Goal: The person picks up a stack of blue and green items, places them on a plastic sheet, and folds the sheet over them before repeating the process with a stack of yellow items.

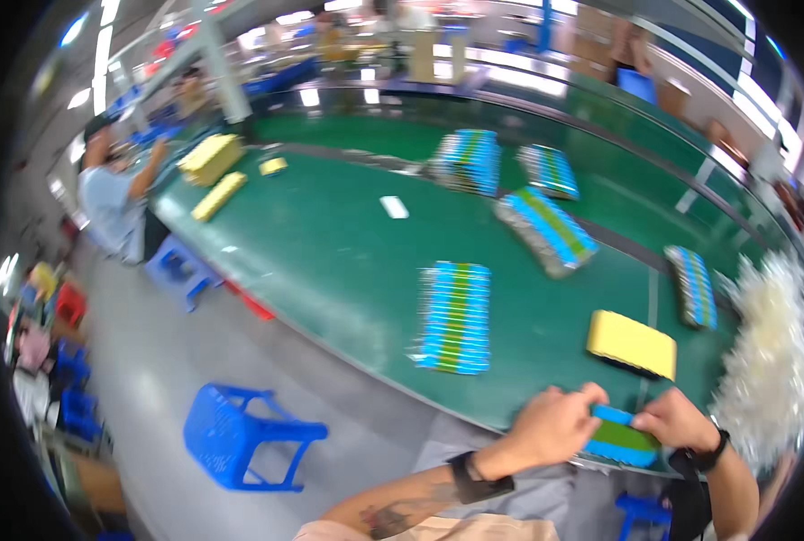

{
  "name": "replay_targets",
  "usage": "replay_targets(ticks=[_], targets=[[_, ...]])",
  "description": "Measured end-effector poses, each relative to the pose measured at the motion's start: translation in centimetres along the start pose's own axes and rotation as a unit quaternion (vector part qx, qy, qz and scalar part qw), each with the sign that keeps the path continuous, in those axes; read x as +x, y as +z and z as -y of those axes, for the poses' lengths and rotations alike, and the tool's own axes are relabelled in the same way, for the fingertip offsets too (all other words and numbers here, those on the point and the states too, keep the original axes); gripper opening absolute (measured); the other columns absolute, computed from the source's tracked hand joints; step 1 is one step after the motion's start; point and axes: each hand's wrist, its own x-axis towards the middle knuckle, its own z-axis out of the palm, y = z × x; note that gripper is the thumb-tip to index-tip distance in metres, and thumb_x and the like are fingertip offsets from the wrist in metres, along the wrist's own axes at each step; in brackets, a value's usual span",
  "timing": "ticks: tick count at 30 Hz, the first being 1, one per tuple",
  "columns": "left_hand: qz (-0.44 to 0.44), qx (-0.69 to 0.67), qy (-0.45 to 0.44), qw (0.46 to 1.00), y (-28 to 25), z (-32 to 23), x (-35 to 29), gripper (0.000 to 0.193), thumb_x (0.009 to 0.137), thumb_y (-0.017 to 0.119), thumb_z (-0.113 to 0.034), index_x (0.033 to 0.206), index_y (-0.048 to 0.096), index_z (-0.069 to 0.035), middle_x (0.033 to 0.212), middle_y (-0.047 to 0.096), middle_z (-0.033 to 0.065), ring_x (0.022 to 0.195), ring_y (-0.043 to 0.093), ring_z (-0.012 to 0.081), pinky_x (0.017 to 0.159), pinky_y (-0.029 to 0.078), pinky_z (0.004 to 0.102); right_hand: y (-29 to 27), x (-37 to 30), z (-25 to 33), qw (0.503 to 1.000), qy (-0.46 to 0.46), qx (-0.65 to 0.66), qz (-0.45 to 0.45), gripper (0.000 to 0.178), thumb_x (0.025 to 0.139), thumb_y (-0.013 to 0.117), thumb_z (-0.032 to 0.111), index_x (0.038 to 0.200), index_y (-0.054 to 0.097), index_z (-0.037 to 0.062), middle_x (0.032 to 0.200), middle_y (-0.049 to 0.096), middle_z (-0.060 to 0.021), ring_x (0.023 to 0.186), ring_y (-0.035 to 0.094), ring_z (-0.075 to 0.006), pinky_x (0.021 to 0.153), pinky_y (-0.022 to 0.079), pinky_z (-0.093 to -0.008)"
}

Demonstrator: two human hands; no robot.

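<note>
Broadly, a long green table [330, 261] dominates, with a blue stool [217, 437] on the floor before it and a heap of clear plastic [772, 361] crowding its right end. A blue-and-green striped stack [456, 317] lies left of the hands, while a yellow block [632, 344] blocks the stretch just beyond them. At the near edge, the left hand [560, 424] and right hand [677, 420] have their fingers closed on opposite ends of a smaller striped pack [623, 440].

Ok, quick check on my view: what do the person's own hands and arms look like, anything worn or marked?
The left hand and right hand are ungloved. The left wrist wears a wide black band, the right a narrower black strap. A dark, slightly reddish tattoo marks the left forearm. Both forearms show no sleeves.
</note>
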Motion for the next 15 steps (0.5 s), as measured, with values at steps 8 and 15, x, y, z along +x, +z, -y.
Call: replay_targets(ticks=[8,15], targets=[[0.024,-0.051,0.049,0.997,2.6,-0.6,2.4,0.024,0.086,0.066,-0.010,0.108,0.059,-0.009,0.060,0.062,0.0029,0.056,0.061,0.0253,0.064,0.046,0.0382,-1.0,-3.6,-1.0,0.997,0.023,-0.038,-0.065,0.044,0.090,0.070,0.040,0.068,0.067,0.0018,0.057,0.057,-0.0184,0.052,0.057,-0.0365,0.052,0.046,-0.0423],[0.061,-0.055,0.020,0.996,3.1,-0.8,3.1,0.015,0.086,0.063,-0.009,0.101,0.063,-0.009,0.052,0.057,0.0027,0.052,0.059,0.0223,0.065,0.045,0.0383,-0.9,-3.5,-0.7,0.982,0.126,0.105,-0.096,0.038,0.084,0.078,0.038,0.079,0.064,0.0031,0.057,0.059,-0.0135,0.049,0.054,-0.0320,0.051,0.045,-0.0392]])
